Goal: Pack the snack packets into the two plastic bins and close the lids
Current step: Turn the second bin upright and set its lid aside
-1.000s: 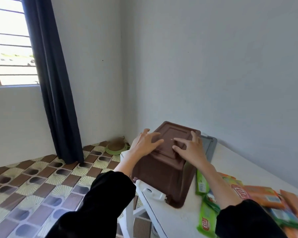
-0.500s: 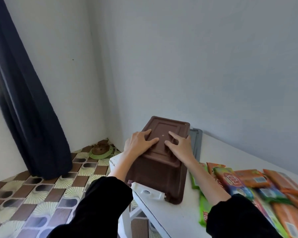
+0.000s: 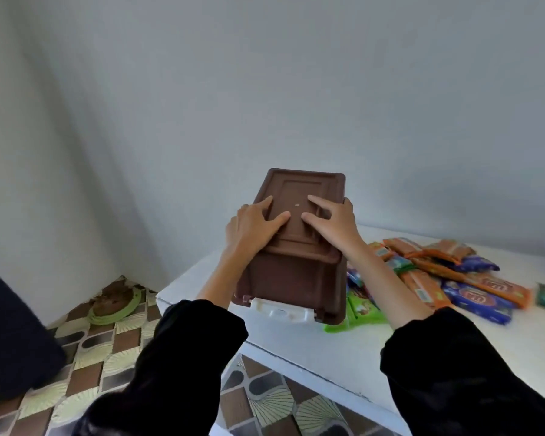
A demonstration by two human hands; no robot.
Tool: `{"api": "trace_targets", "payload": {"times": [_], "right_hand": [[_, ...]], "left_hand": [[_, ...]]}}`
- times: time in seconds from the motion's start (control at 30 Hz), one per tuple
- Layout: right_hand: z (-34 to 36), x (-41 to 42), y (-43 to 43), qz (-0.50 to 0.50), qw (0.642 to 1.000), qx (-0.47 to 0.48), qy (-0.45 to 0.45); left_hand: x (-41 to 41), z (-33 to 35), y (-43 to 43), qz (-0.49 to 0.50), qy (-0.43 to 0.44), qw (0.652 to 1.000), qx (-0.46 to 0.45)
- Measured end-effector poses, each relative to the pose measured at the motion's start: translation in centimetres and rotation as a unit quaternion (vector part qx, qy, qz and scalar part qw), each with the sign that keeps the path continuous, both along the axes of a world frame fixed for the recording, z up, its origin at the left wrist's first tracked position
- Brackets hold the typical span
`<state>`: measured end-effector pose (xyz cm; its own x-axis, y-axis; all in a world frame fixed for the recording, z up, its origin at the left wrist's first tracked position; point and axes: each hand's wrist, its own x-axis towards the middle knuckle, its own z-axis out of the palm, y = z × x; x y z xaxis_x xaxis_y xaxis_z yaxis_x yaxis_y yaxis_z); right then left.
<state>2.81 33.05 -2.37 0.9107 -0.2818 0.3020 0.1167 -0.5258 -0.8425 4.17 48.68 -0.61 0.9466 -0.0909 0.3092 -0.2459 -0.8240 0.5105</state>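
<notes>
Pressing both hands flat, fingers spread, on the brown bin (image 3: 291, 272), I am resting my left hand (image 3: 253, 226) and right hand (image 3: 333, 222) on top; snack packets (image 3: 447, 278) are lying right of it on the counter (image 3: 296, 338).

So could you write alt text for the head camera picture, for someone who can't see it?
Two hands, left and right, press flat on a brown bin at the corner of a white table. Snack packets lie loose to its right. A white latch faces the viewer.
</notes>
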Motion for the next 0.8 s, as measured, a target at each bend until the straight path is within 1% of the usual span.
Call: {"api": "trace_targets", "payload": {"times": [0.2, 0.4, 0.6, 0.8], "right_hand": [[-0.1, -6.6, -6.5, -0.109, 0.994, 0.002, 0.000], [-0.3, -14.0, -13.8, -0.207, 0.978, 0.006, 0.006], [-0.9, -22.0, -21.0, -0.258, 0.966, 0.005, 0.016], [-1.7, -29.1, -29.0, -0.276, 0.961, -0.014, 0.035]], "left_hand": [[-3.2, 0.0, -7.2, -0.115, 0.001, 0.993, -0.001], [-7.8, -0.4, -15.7, -0.216, 0.020, 0.976, -0.002], [-14.0, -1.1, -23.7, -0.276, 0.021, 0.961, 0.005], [-20.7, -2.4, -32.0, -0.294, 0.029, 0.955, -0.010]]}}
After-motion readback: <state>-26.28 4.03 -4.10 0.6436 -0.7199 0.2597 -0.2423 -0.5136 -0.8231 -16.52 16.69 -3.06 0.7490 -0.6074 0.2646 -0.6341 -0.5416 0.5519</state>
